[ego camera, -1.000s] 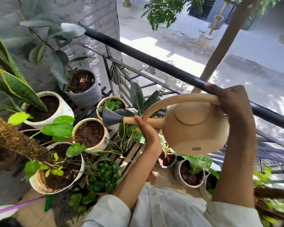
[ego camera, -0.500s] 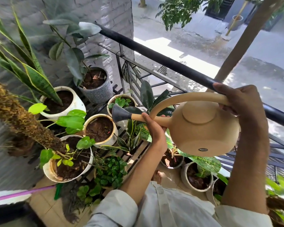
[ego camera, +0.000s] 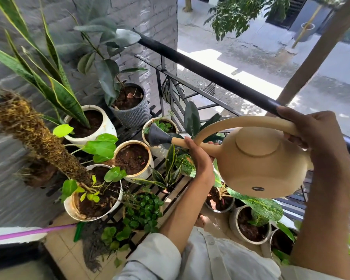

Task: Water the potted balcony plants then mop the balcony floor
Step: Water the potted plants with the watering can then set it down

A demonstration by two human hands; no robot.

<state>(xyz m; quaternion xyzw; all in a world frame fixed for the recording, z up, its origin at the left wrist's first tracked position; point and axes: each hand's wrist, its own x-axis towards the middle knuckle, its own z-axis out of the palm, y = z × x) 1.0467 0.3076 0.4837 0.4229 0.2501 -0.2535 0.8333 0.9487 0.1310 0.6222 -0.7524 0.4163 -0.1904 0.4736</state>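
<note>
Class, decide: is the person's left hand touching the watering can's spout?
Touching. The head view shows the left hand with fingers wrapped under and around the spout of the watering can.

Looking down on a balcony corner in daylight; standing along the left, a grey brick wall (ego camera: 141, 15); running diagonally across the view, a black metal railing (ego camera: 214, 74) with thin bars beneath; showing at the bottom left, pale tan floor tiles (ego camera: 67, 257); lying beyond the railing, a sunlit concrete street (ego camera: 257, 55); leaning at the right, a brown tree trunk (ego camera: 315, 57); hanging above, green tree foliage (ego camera: 236, 15).
</note>
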